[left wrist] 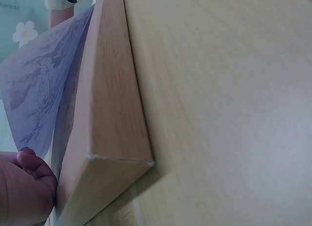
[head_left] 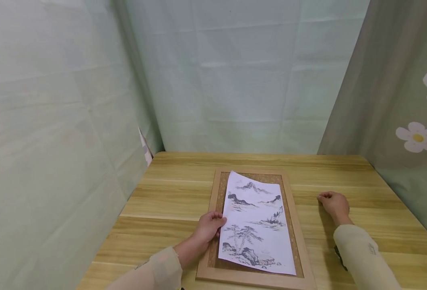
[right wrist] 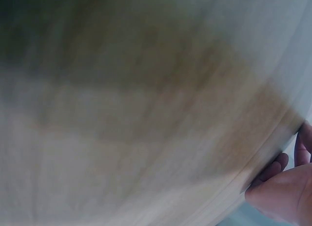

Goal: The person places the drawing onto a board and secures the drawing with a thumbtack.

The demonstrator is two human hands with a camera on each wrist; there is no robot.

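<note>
A white paper sheet (head_left: 253, 225) printed with ink-style mountains and pines lies slightly askew over a wood-framed cork board (head_left: 289, 209). My left hand (head_left: 209, 226) pinches the sheet's left edge between thumb and fingers. In the left wrist view, the sheet (left wrist: 39, 84) rises at an angle above the frame's thick side (left wrist: 114, 80), and the left hand (left wrist: 29, 187) is beside the frame. To the right of the board, my right hand (head_left: 335, 204) is low over the table with its fingers bent in; I cannot tell whether something small is between the fingertips.
The board rests on a wood-grain table (head_left: 170, 201). Pale green curtains (head_left: 242, 80) surround the table at the back and sides. White flowers (head_left: 418, 137) are printed on the right curtain.
</note>
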